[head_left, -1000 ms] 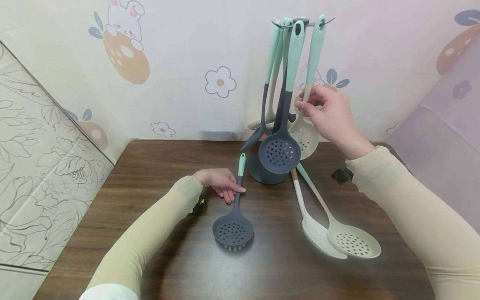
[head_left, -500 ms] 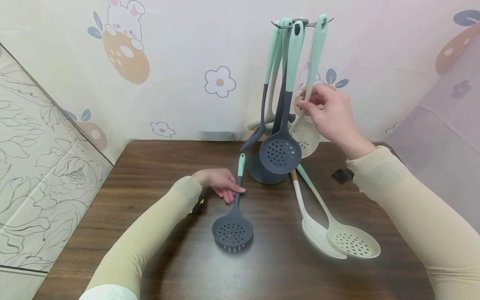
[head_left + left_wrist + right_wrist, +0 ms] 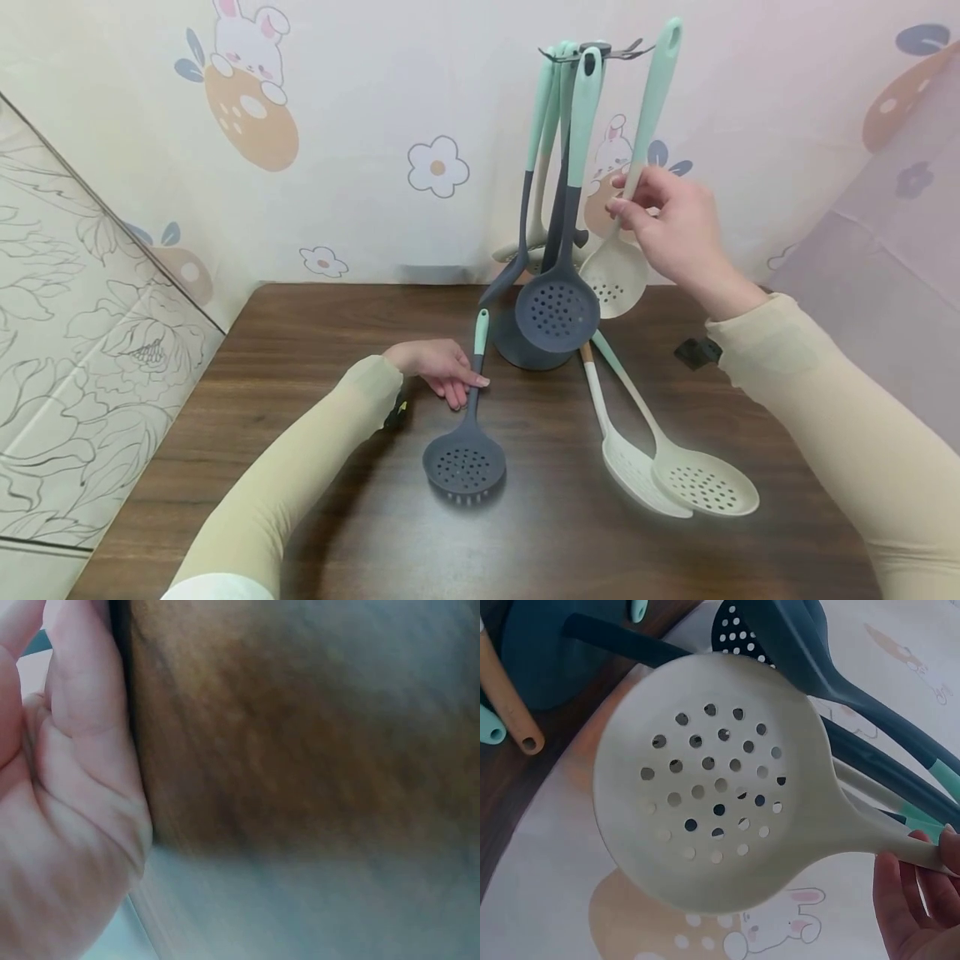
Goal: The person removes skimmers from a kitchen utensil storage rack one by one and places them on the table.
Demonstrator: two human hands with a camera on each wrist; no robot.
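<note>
My right hand [image 3: 678, 225] pinches a cream skimmer [image 3: 622, 279] by its shaft, below the mint handle. The handle's top stands to the right of the utensil rack [image 3: 596, 48], apart from its hooks. In the right wrist view the skimmer's round perforated bowl [image 3: 712, 780] fills the middle, with the fingertips on its shaft at lower right. A dark grey skimmer [image 3: 463, 462] lies on the table, and my left hand [image 3: 442, 367] holds its shaft, thumb across the top. The left wrist view shows the left palm [image 3: 67, 787] but no utensil clearly.
A dark skimmer [image 3: 558, 312] and several other mint-handled utensils hang from the rack, above its round base [image 3: 528, 354]. On the table [image 3: 337, 317] at right lie a white perforated turner [image 3: 633, 475] and another cream skimmer [image 3: 705, 482], overlapping. A patterned wall covering [image 3: 360, 100] stands behind.
The right hand has moved right with the cream skimmer, whose handle top has come away from the rack's hook and risen slightly. The left hand and dark grey skimmer have stayed in place.
</note>
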